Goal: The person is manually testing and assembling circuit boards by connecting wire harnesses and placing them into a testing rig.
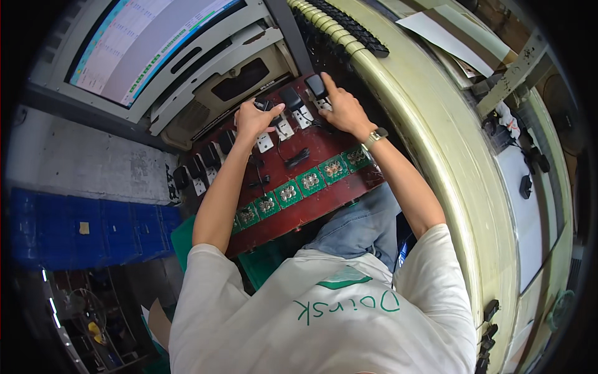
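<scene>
My left hand (252, 119) is closed around a black power adapter (264, 104) at the far side of a dark red bench (305, 210). To its right, my right hand (346, 110) grips another black adapter (316, 86), its index finger along the right side. Between the hands, a third adapter (290, 98) is seated in a white socket (303, 117). More black adapters (212, 154) line the row to the left. Nearer to me runs a row of green circuit boards (311, 182) with round metal contacts. A bundled black cable (298, 158) lies between the two rows.
A lit monitor (146, 50) and a grey metal cabinet stand behind the bench. On the right, a pale conveyor edge (430, 162) curves past, with black cables at its far end. Blue bins (81, 230) are at the left.
</scene>
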Demonstrator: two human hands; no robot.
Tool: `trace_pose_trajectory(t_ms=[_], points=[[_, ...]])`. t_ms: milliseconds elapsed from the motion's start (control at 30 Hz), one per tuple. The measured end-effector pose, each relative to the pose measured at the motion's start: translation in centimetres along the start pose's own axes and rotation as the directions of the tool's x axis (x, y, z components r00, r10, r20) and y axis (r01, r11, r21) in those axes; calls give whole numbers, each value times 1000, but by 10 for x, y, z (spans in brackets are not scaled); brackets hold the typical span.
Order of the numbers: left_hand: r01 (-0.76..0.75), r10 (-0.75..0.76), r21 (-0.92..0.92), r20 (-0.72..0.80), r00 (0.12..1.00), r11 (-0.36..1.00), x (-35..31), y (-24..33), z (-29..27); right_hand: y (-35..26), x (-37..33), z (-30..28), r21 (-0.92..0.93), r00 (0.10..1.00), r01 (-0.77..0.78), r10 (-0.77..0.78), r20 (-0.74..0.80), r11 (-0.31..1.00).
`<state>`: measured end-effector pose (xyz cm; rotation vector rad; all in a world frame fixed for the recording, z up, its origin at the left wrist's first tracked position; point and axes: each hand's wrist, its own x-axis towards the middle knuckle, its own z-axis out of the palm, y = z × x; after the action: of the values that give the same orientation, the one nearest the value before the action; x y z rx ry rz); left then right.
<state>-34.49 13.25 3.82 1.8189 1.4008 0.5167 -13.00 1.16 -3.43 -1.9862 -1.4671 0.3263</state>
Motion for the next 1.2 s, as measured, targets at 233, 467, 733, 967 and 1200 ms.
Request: trace_pose_trajectory(t_ms=[233, 467, 733, 967, 1200], points=[[13, 8, -645, 30, 1000, 764, -21, -40, -81, 41, -35, -5, 204, 997, -66, 73, -27, 977], [-340, 399, 359, -103, 911, 869, -7, -54, -79, 58, -40, -1, 131, 998, -43, 37, 47, 990], [-272, 471, 861, 43, 881, 429, 3, -55, -41, 57, -48, 3, 44, 1000, -28, 28, 8, 999], [-221, 517, 938, 55, 854, 265, -2, -49, -39, 55, -50, 2, 71, 1000, -25, 25, 5, 997], [-172, 501, 953, 25, 865, 249, 9, -56, -23, 56, -50, 8, 53, 999, -7, 9, -41, 999]])
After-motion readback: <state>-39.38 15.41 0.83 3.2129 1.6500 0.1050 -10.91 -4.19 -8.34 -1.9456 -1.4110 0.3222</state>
